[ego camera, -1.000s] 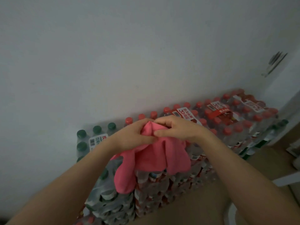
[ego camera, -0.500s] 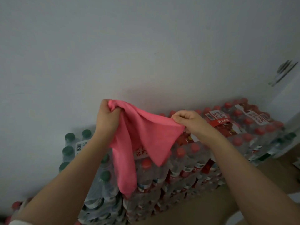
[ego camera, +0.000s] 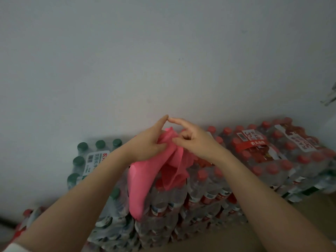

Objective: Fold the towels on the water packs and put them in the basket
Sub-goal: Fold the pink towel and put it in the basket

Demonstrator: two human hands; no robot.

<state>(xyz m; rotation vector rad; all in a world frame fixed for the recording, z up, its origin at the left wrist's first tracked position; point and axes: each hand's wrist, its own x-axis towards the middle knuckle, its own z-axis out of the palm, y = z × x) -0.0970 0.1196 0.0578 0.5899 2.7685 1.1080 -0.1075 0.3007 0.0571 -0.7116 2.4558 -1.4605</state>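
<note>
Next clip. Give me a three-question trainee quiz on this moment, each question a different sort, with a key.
1. True or false: the pink cloth towel lies flat on the shrink-wrapped packs of water bottles.
2. Which hand grips the towel? A) left hand only B) right hand only C) both
3. Fill in: the bottle caps at the far left are ____.

Key: 1 false, it hangs bunched from the hands. 2 C. 3 green.

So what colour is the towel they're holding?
Plain pink, no pattern; the towel hangs from both hands in the head view, the only one.
</note>
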